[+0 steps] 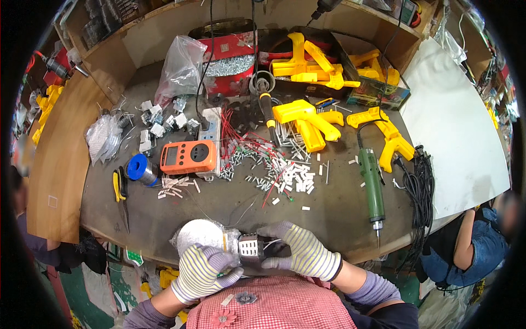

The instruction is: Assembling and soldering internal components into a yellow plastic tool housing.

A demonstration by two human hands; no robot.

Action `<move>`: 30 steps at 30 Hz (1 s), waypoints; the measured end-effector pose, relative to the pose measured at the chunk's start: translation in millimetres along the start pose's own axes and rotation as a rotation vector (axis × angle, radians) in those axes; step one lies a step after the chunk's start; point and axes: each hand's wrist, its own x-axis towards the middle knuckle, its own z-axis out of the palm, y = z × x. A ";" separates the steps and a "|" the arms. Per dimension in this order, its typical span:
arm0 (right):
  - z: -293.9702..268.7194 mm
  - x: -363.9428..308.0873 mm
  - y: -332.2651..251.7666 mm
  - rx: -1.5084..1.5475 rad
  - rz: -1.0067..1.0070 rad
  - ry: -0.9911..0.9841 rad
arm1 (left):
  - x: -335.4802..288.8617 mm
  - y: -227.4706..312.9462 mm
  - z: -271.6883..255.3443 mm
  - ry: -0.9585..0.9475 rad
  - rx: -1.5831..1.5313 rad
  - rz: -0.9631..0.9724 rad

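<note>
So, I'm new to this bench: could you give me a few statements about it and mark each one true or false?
1. The left hand and the right hand both wear striped gloves. True.
2. The orange meter lies to the right of the green power screwdriver. False: the orange meter is well to the left of the green power screwdriver.
3. The blue-ended spool is beside the yellow-handled cutters. True.
4. The red container is filled with yellow casings. False: the red container holds many small silvery screws.
5. The white round piece is by the left hand. True.
</note>
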 end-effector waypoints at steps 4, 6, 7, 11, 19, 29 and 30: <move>-0.6 -7.0 0.1 0.097 0.088 0.091 | 58.8 13.6 -14.7 0.090 -0.077 0.113; 3.1 -12.0 4.5 -0.070 0.055 0.135 | 75.0 12.5 -1.4 -0.064 -0.053 0.149; 5.2 -14.1 9.2 -0.235 0.029 0.172 | 78.2 8.4 5.4 -0.173 -0.062 0.138; 0.0 -22.5 5.4 -0.828 0.088 0.085 | 78.6 4.2 9.6 -0.155 -0.164 0.084; -145.1 37.3 -14.8 -1.243 -0.287 0.184 | 76.0 1.7 7.6 -0.140 -0.201 0.080; -316.1 266.9 49.6 -1.160 0.404 0.545 | 80.2 11.4 -6.1 -0.058 -0.237 0.130; -324.7 266.4 54.7 -1.140 0.356 0.546 | 83.1 5.9 0.0 -0.121 -0.259 0.126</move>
